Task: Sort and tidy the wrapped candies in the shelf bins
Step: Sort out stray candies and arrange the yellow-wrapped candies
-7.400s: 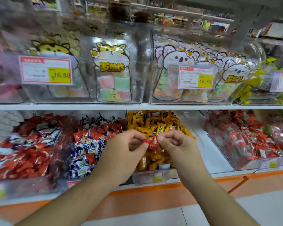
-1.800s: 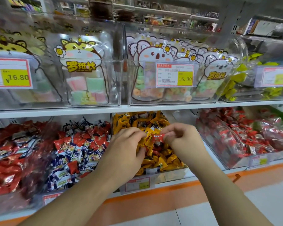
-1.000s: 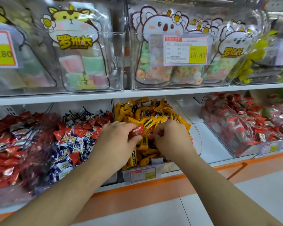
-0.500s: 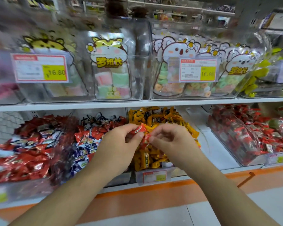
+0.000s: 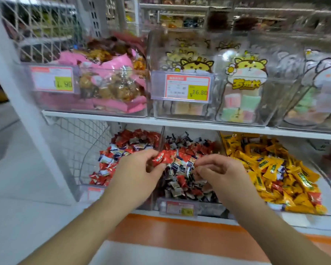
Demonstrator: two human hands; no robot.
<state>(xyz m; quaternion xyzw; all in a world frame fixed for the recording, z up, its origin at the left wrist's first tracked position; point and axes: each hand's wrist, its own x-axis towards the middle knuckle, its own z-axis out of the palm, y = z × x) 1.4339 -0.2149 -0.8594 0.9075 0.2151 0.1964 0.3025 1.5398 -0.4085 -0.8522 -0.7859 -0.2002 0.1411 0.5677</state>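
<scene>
Got a couple of red wrapped candies (image 5: 163, 157) pinched in my left hand (image 5: 139, 175), fingers curled round them, held right above the divider between the red candy bin (image 5: 122, 150) and the middle bin of mixed red and dark-blue ones (image 5: 182, 180). My right hand (image 5: 219, 174) hovers over that middle bin with fingers curled in; can't tell if it's got anything. Yellow candies (image 5: 271, 169) fill the bin to the right.

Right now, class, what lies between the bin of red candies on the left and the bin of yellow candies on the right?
In the head view, a bin of mixed red and dark blue wrapped candies lies between them, with both hands over it.
</scene>
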